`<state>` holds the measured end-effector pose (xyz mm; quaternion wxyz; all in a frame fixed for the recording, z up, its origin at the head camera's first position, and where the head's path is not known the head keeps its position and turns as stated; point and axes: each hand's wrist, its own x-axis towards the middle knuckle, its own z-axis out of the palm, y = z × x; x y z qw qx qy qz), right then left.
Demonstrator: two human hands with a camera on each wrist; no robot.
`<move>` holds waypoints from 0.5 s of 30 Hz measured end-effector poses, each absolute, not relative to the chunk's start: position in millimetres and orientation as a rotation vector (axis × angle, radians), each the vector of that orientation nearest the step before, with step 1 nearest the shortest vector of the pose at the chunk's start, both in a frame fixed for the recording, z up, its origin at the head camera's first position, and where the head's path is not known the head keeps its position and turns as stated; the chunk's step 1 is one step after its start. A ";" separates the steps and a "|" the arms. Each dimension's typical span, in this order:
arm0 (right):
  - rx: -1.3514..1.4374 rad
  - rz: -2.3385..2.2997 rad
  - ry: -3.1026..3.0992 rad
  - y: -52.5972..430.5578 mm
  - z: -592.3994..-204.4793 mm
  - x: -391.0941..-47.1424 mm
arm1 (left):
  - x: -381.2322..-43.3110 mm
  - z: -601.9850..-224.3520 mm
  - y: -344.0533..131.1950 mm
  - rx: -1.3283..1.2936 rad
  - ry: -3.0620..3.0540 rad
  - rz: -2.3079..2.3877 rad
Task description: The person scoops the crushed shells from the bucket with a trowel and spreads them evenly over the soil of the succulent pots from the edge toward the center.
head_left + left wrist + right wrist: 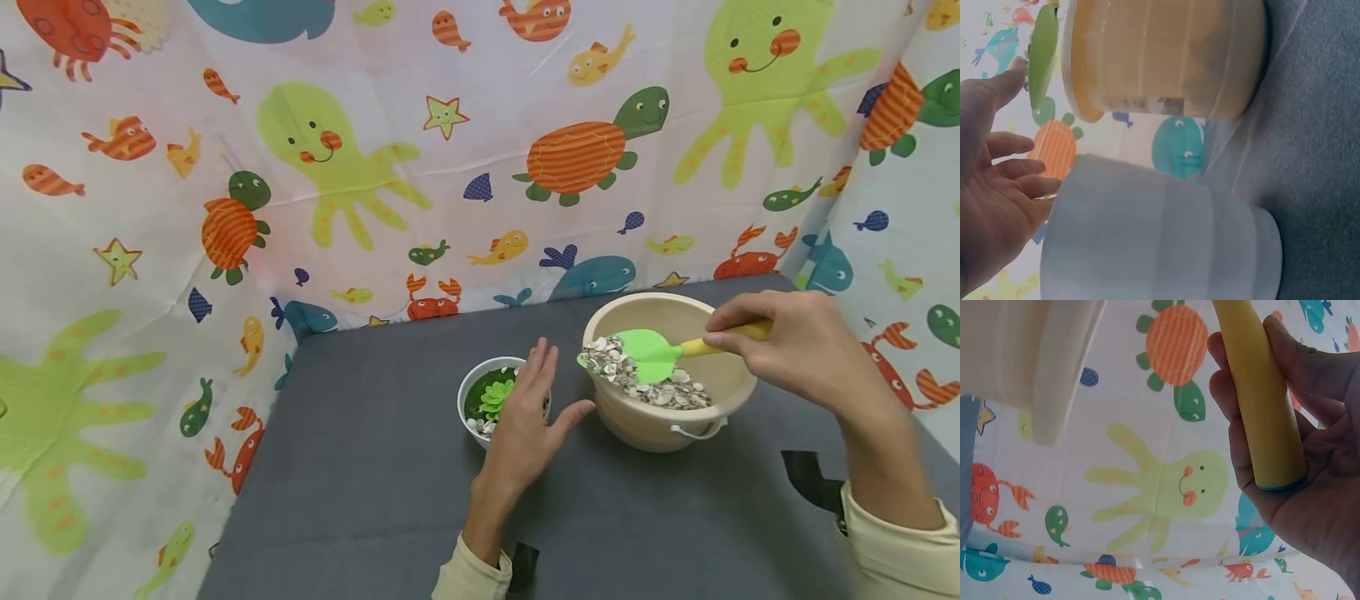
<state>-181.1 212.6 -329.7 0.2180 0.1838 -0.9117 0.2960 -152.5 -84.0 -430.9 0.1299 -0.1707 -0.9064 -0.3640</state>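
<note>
A pale fabric backdrop (480, 92) printed with octopuses, turtles, crabs and fish rises behind the work and folds round to both sides. Below it spreads a flat surface (360, 467) covered in dark grey, its far edge meeting the fabric and its left edge slanting toward the viewer. The widest stretch of grey runs left of the containers and on toward the near side; behind them only a shorter strip remains before the backdrop.

The cream bucket (630, 425) stands upright toward the right, its white handle (705, 432) hanging on the near side. The right hand (787, 342) is above its right rim, fingers and thumb curled round the yellow grip of a toy shovel. The left hand (521, 417) holds nothing; its fingers extend, thumb spread wide, beside the near right part of the smaller white pot (1135, 231). Whether it touches the pot cannot be told. A narrow gap separates pot and bucket, with the thumb reaching across it.

The shovel (651, 354) lies level over the bucket, its green blade crossing the left rim so that the tip points toward the pot. A green plant (495, 400) sits inside the pot. Small pale pieces (675, 393) cover the bucket's inside bottom, heap at the blade's front and line the pot's edge.
</note>
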 end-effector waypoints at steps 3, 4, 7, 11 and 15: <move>0.547 0.841 -2.523 206.2 -328.2 -182.6 | -153.0 -431.7 -87.5 -0.477 -2.624 -1.043; 0.560 0.841 -2.523 204.3 -327.6 -183.2 | -153.1 -431.8 -88.6 -0.472 -2.621 -1.040; 0.581 0.850 -2.520 199.4 -326.0 -184.4 | -152.9 -431.6 -91.7 -0.466 -2.614 -1.036; 0.595 0.849 -2.512 192.5 -323.5 -185.3 | -152.4 -430.5 -96.5 -0.440 -2.605 -1.058; 0.616 0.822 -2.503 184.6 -321.3 -187.2 | -152.0 -430.0 -102.1 -0.404 -2.602 -1.081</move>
